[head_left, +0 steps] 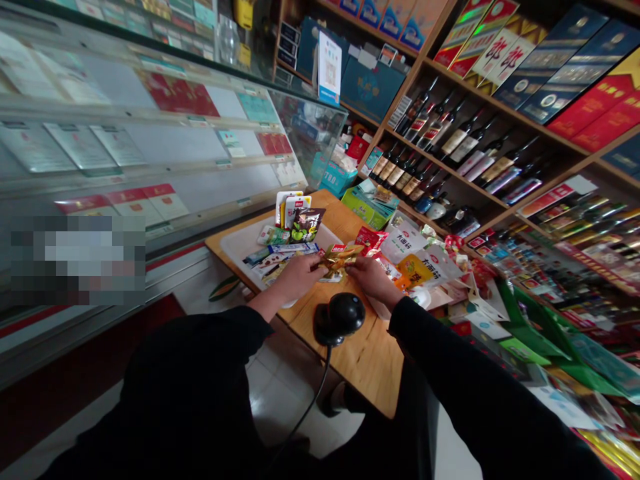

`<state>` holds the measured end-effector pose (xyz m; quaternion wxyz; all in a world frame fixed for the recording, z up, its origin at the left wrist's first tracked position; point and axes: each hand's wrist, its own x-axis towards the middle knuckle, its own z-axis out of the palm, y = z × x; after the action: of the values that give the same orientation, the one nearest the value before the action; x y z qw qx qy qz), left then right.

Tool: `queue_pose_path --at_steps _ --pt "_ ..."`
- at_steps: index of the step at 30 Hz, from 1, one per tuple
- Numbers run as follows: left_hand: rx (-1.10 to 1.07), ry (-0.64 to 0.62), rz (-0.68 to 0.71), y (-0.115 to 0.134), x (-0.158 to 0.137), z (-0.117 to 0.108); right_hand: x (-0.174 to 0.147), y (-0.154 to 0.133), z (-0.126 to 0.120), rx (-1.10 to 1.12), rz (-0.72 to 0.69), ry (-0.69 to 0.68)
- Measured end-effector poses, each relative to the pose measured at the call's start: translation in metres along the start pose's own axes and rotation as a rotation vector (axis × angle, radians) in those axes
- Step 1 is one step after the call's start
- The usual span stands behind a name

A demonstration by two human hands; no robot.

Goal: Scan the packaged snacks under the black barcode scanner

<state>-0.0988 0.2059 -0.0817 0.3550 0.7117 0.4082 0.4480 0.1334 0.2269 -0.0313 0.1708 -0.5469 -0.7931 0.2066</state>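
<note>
Between my two hands is a shiny gold snack packet with a red label, held above the wooden table. My left hand pinches its left end, and my right hand grips its right end. Just below the hands stands a black rounded device on a base, with a cable running down off the table edge. Behind my left hand a white tray bears several snack packets, among them a dark pouch with green fruit printed on it. Beside my right hand lie a red packet and a yellow packet.
The wooden table stands beside a glass display counter holding flat packs. Wine bottles and boxed goods fill the shelves behind. A green box sits at the table's far end. Piled packages crowd the right side.
</note>
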Motion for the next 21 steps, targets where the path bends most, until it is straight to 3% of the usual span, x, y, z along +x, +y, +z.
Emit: queue_pose_path --at_steps 11,16,21 --pt "0.038 -0.034 -0.026 0.0058 -0.0026 0.0002 -0.0071 0.0070 0.0034 0.026 0.019 0.027" --pt "0.013 -0.024 0.004 0.0015 -0.0007 0.0021 -0.0077 0.0054 0.0058 0.147 -0.055 -0.016" --pt "0.053 -0.036 -0.015 0.0016 -0.0006 0.0019 -0.0075 0.0047 0.0082 0.167 -0.006 -0.047"
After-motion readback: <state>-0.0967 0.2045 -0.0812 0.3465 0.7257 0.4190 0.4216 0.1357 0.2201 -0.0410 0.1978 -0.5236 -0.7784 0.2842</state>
